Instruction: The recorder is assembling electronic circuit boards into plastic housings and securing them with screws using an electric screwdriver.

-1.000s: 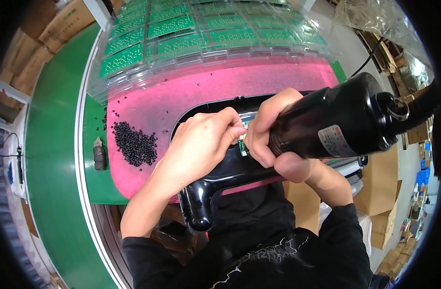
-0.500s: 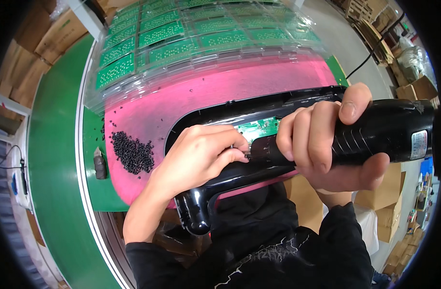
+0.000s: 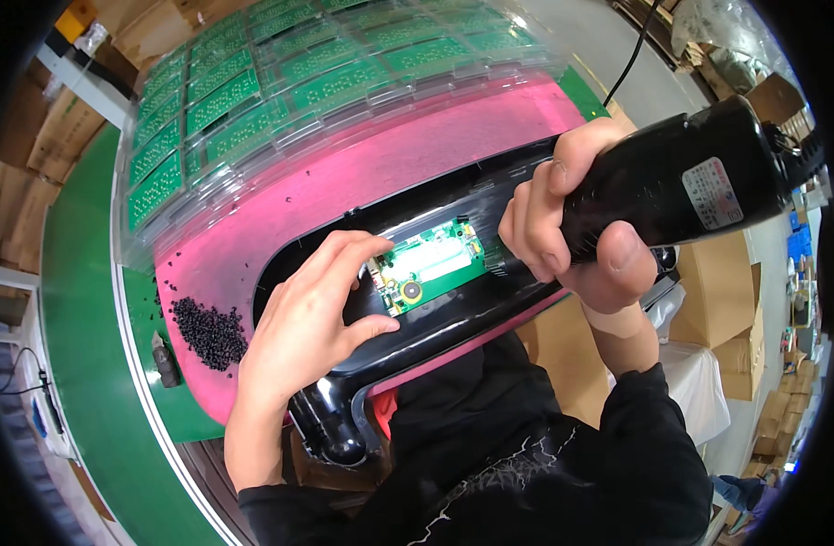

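Observation:
A long black plastic housing (image 3: 435, 338) lies slanted in front of me, its open inside facing up. Within it sits a green circuit board (image 3: 455, 281) bearing a bright white rectangle and a small round part. My left hand (image 3: 297, 314) is open at the board's left end, forefinger and thumb spread beside its two corners; whether they touch it, I cannot tell. My right hand (image 3: 576, 214) is wrapped round a thick black electric screwdriver (image 3: 658, 177), tilted over the housing's right part. The hand hides the tool's tip.
A pink mat (image 3: 371, 150) lies under the housing. Stacked clear trays (image 3: 280, 136) of green boards stand at the back. Small black screws (image 3: 208, 334) are heaped at the left, near a dark stubby object (image 3: 165, 364). Cardboard boxes (image 3: 713, 300) stand at the right.
My left fingers have gone from a pinch near the screwdriver's front to spread at the board's end. The screwdriver has swung up and back, uncovering more of the board. The view has shifted.

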A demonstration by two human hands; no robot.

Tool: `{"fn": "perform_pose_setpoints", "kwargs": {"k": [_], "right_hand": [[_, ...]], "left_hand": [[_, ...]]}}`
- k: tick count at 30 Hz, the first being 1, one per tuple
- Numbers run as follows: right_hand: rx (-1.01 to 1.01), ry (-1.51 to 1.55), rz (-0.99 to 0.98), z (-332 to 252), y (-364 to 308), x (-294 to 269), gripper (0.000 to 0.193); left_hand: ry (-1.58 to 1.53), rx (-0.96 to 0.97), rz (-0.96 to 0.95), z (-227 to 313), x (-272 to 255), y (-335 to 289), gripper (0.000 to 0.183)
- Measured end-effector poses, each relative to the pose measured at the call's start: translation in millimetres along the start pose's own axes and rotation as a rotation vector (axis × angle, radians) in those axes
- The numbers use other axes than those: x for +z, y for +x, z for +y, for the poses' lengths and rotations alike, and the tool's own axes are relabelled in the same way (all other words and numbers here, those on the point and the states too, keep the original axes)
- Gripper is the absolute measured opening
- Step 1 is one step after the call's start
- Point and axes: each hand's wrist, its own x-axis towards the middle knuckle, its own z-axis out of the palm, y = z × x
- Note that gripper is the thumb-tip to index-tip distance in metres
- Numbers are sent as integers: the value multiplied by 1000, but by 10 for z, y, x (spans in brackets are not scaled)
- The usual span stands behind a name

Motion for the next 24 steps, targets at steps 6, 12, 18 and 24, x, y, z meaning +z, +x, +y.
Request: {"fn": "perform_pose_setpoints", "kwargs": {"k": [6, 12, 18, 24], "right_hand": [[12, 115, -8, 153, -20, -54, 45], [61, 97, -74, 243, 55, -101, 43], [53, 175, -36, 273, 60, -106, 47], [13, 248, -179, 335, 64, -98, 52]], "left_hand": [[37, -13, -34, 1, 14, 2, 66], [65, -24, -73, 66, -53, 19, 55], [-40, 19, 240, 78, -90, 41, 31], [257, 54, 435, -77, -123, 53, 28]]}}
